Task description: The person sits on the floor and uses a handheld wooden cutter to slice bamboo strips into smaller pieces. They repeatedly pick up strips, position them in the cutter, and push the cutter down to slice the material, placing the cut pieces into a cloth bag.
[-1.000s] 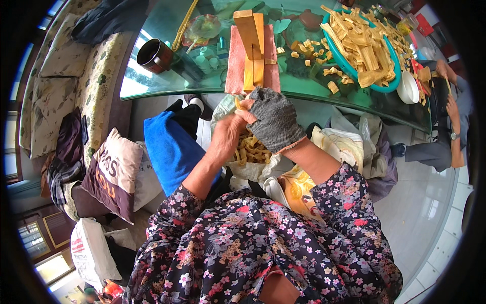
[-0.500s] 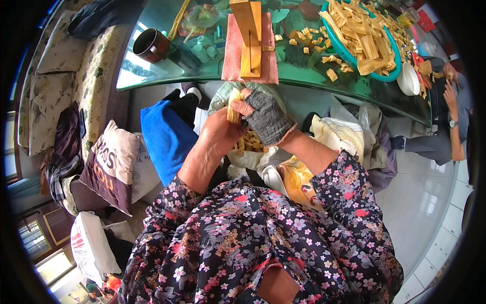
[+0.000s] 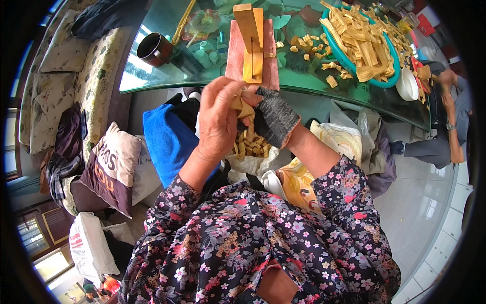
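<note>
Over the near edge of the glass table, my bare left hand [image 3: 216,121] pinches a pale yellow, dried-looking strip [image 3: 244,107]. My right hand [image 3: 273,116], in a grey fingerless glove, closes on the strip's other side; its fingertips are partly hidden. Below both hands lie many curled yellow strips [image 3: 255,147] in a whitish bag [image 3: 248,163] by my lap. Just ahead, a wooden tool with an upright post and flat base [image 3: 252,66] stands on a pink cloth [image 3: 236,55].
A teal basket [image 3: 390,81] heaped with flat yellow strips is at the table's right, with small cut pieces [image 3: 306,43] beside it. A dark mug [image 3: 154,49] stands at the left. A white bowl [image 3: 407,85] sits near a seated person [image 3: 452,116]. Blue cloth [image 3: 167,142] lies left of my arm.
My left hand has risen and turned, with its fingers now up over the strip. The strip, upright and bundled before, now hangs looser between both hands. My right hand has shifted slightly right.
</note>
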Demonstrator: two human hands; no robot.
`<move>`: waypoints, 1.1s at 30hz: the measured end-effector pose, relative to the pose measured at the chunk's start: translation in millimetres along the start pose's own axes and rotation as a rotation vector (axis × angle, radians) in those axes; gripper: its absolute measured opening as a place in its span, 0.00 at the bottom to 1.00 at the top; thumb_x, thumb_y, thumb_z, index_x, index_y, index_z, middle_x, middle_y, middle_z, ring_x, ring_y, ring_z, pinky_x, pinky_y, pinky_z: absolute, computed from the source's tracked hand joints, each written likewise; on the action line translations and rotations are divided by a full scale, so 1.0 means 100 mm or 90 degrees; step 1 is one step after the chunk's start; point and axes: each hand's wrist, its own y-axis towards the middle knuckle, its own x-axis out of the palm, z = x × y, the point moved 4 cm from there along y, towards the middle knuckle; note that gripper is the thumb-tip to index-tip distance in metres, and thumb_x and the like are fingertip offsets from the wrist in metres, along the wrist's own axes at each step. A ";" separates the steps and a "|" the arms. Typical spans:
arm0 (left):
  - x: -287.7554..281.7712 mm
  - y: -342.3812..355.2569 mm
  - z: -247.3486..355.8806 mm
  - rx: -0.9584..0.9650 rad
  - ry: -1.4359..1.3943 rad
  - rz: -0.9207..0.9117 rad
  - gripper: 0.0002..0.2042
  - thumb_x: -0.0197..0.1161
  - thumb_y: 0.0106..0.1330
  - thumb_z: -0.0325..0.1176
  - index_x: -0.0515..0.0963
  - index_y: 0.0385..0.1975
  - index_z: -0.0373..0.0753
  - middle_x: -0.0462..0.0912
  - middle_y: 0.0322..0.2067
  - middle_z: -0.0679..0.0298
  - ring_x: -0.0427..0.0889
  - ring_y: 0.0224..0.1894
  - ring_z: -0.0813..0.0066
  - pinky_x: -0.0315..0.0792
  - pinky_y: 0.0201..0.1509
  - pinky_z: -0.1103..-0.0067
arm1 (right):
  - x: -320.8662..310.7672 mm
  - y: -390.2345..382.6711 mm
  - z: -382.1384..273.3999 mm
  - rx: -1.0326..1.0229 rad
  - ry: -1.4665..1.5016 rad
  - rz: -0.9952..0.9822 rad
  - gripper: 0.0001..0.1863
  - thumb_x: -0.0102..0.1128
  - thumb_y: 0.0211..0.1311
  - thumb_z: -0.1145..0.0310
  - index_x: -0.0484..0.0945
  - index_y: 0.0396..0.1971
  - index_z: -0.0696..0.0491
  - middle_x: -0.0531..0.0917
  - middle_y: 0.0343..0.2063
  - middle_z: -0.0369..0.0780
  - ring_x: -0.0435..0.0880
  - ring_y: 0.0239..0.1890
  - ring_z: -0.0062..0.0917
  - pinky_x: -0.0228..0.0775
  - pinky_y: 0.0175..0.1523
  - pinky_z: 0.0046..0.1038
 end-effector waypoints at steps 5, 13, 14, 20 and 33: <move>0.10 -0.02 -0.08 -0.056 -0.081 -0.055 0.16 0.48 0.54 0.13 0.71 0.42 0.34 0.75 0.36 0.57 0.77 0.39 0.61 0.71 0.44 0.76 | -0.04 0.00 -0.13 -0.174 -0.326 0.033 0.15 0.56 0.61 0.55 0.73 0.29 0.53 0.77 0.21 0.38 0.77 0.23 0.26 0.69 0.27 0.24; 0.23 -0.17 -0.38 -0.445 -0.452 -0.107 0.09 0.47 0.66 0.27 0.71 0.43 0.35 0.73 0.33 0.66 0.72 0.35 0.82 0.68 0.41 0.85 | 0.38 -0.27 -0.47 -0.541 -1.127 0.060 0.11 0.50 0.62 0.61 0.76 0.35 0.52 0.78 0.28 0.43 0.79 0.30 0.36 0.71 0.32 0.35; 0.30 -0.18 -0.41 -0.492 -0.621 -0.084 0.10 0.46 0.65 0.28 0.71 0.42 0.36 0.74 0.29 0.68 0.71 0.32 0.84 0.67 0.38 0.86 | 0.36 -0.26 -0.47 -0.616 -1.192 0.036 0.11 0.50 0.62 0.62 0.76 0.36 0.52 0.78 0.28 0.42 0.80 0.31 0.36 0.71 0.33 0.35; 0.18 -0.02 -0.29 -0.332 -0.342 -0.162 0.09 0.50 0.66 0.25 0.69 0.44 0.33 0.75 0.36 0.66 0.72 0.39 0.83 0.67 0.47 0.85 | 0.10 -0.16 -0.53 -0.474 -0.920 0.032 0.10 0.57 0.58 0.61 0.80 0.36 0.50 0.81 0.32 0.38 0.79 0.35 0.32 0.72 0.36 0.31; 0.17 -0.05 -0.24 -0.296 -0.390 0.063 0.09 0.62 0.62 0.27 0.77 0.39 0.28 0.79 0.37 0.64 0.76 0.38 0.81 0.69 0.44 0.86 | -0.03 -0.04 -0.43 -0.161 -0.428 0.153 0.15 0.56 0.63 0.58 0.79 0.34 0.56 0.75 0.19 0.30 0.70 0.18 0.11 0.62 0.23 0.15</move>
